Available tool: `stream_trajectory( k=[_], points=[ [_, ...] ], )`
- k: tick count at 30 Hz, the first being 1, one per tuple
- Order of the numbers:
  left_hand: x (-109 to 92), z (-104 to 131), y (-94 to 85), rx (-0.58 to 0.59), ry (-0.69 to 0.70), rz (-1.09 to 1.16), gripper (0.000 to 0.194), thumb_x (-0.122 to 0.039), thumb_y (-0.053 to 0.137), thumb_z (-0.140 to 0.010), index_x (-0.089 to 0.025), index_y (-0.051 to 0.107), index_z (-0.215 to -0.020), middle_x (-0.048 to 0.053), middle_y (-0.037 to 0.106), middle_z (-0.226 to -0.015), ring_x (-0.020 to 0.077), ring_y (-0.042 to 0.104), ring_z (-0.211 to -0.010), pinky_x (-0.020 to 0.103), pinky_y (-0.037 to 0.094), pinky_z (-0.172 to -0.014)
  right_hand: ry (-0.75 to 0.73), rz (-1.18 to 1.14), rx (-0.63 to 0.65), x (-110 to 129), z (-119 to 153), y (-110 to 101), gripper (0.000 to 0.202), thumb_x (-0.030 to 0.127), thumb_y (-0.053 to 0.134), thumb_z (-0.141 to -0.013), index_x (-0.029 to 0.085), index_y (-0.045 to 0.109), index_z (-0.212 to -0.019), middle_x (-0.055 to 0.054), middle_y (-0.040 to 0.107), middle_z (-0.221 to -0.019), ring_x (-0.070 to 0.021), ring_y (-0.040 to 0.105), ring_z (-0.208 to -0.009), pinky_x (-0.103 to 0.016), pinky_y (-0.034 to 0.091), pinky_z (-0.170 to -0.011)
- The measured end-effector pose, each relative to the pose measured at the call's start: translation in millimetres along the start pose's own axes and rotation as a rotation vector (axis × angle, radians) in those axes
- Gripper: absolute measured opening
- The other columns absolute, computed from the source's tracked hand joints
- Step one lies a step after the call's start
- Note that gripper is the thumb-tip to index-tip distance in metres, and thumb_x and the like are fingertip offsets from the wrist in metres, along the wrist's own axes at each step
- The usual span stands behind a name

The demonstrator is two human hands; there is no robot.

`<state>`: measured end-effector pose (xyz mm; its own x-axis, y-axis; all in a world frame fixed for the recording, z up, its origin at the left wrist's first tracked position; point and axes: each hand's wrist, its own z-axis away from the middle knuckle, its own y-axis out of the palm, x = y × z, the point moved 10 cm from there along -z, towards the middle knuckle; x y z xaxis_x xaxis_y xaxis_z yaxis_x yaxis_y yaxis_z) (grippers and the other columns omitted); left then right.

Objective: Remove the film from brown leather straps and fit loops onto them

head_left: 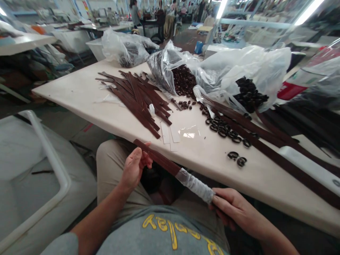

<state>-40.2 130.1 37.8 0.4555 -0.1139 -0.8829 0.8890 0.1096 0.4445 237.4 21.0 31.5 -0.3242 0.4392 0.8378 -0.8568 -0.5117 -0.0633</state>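
Observation:
Stretched across my lap is a dark brown strap (162, 160), its lower right part wrapped in whitish crinkled plastic (196, 186). My left hand (135, 163) pinches the strap near its upper left end, thumb on top. At the wrapped end my right hand (231, 205) is closed, fingers partly hidden beneath. Just beyond, on the table (132, 125), lies a pile of brown straps (138, 94) with white paper strips (170, 134) by it. Two dark loops (237, 158) rest near the table edge, in front of a row of more loops (225, 130).
Clear plastic bags stand at the back, one spilling small brown pieces (183, 79), another holding black loops (249, 94). Long brown straps (265, 148) run along the right side. A white bin (63, 177) stands at my left. Other people (135, 16) are far behind.

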Motion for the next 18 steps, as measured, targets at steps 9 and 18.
stream_trajectory(
  k=[9,18],
  points=[
    [34.4,7.5,9.4,0.0,-0.276,0.055,0.034,-0.036,0.083,-0.072,-0.011,0.075,-0.092,-0.005,0.053,-0.051,0.004,0.044,-0.044,0.015,0.034,-0.042,0.086,0.057,0.053,-37.4,14.5,-18.0,0.044,0.057,0.048,-0.093,0.017,0.058,-0.079,0.003,0.053,-0.054,-0.0086,0.044,-0.042,-0.019,0.034,-0.042],
    [77.7,46.1,45.0,0.196,-0.49,-0.106,0.034,-0.044,0.076,-0.077,-0.012,0.073,-0.09,-0.003,0.056,-0.047,0.0059,0.046,-0.041,0.017,0.032,-0.045,-0.157,0.312,-0.144,-17.5,8.7,-20.4,0.043,0.033,0.059,-0.088,0.02,0.059,-0.129,-0.01,0.064,-0.128,-0.027,0.06,-0.114,-0.04,0.046,-0.098]
  ],
)
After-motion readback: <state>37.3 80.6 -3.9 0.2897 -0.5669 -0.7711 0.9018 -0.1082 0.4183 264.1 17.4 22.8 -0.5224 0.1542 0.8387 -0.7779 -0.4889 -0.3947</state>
